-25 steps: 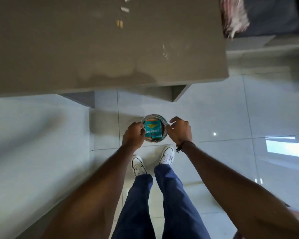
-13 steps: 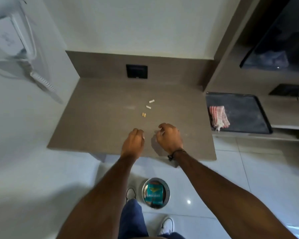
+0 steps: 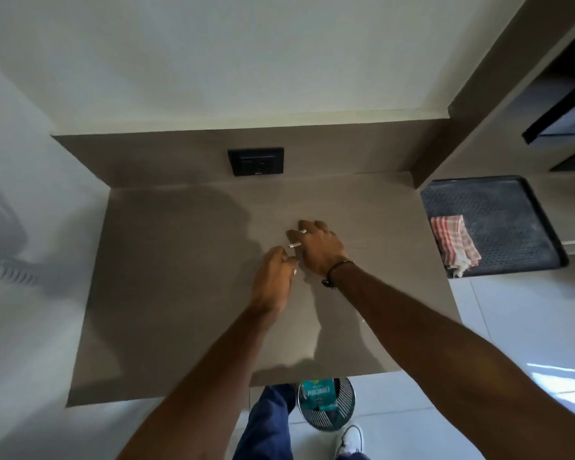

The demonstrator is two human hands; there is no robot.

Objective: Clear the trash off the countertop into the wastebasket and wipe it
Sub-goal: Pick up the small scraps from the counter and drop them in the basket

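On the brown countertop [image 3: 180, 293] both hands work over small scraps. My right hand [image 3: 321, 249] lies palm down near the middle. One white scrap [image 3: 302, 231] shows between its fingers and another white scrap [image 3: 293, 245] sits at its thumb tip. My left hand [image 3: 273, 280] is just left of it with curled fingers, and a tiny pale scrap [image 3: 294, 272] shows at the fingertips. The metal mesh wastebasket [image 3: 344, 398] stands on the floor below the counter's front edge, with a teal carton [image 3: 316, 395] inside it.
A red-checked cloth [image 3: 453, 244] lies on a black perforated tray [image 3: 502, 214] on a lower shelf to the right. A black wall outlet [image 3: 255, 161] is on the backsplash. White walls close the counter's left and back. My legs and white shoe [image 3: 349, 439] are by the basket.
Both hands rose from the wastebasket on the floor to the countertop, then reached farther in over the scraps. The loose scraps seen lying apart earlier are now at my fingers.
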